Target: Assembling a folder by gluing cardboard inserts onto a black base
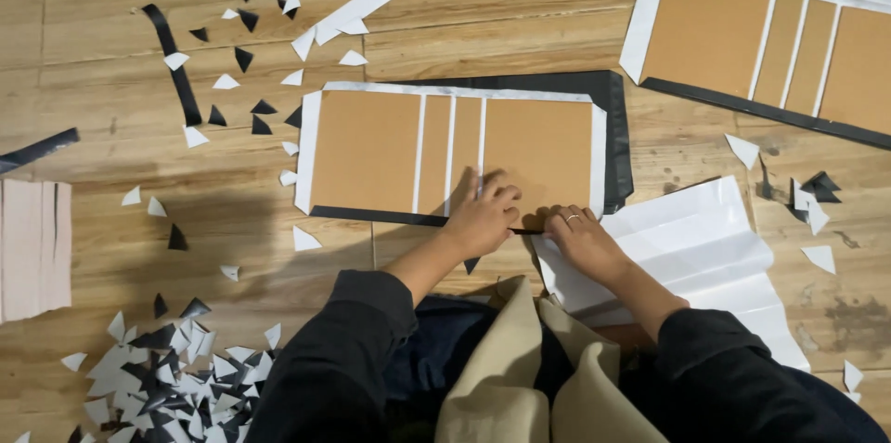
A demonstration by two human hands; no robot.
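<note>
A cover piece [367, 151] of brown cardboard panels glued on white-edged black sheet lies on the wooden floor in front of me. My left hand [483, 216] presses flat on its near edge, fingers spread over the right panel. My right hand [580, 237], with a ring on one finger, rests at the near right corner, fingers curled down on the black flap [527, 231] there. Whether it pinches the flap I cannot tell. Dark sleeves cover both arms.
A second, similar cover piece [742, 30] lies at the far right. Creased white paper [710, 243] lies under my right forearm. Black and white triangular offcuts [172, 369] pile at the near left, more scattered around. Black strips [176, 67] and pale sheets [32, 248] lie left.
</note>
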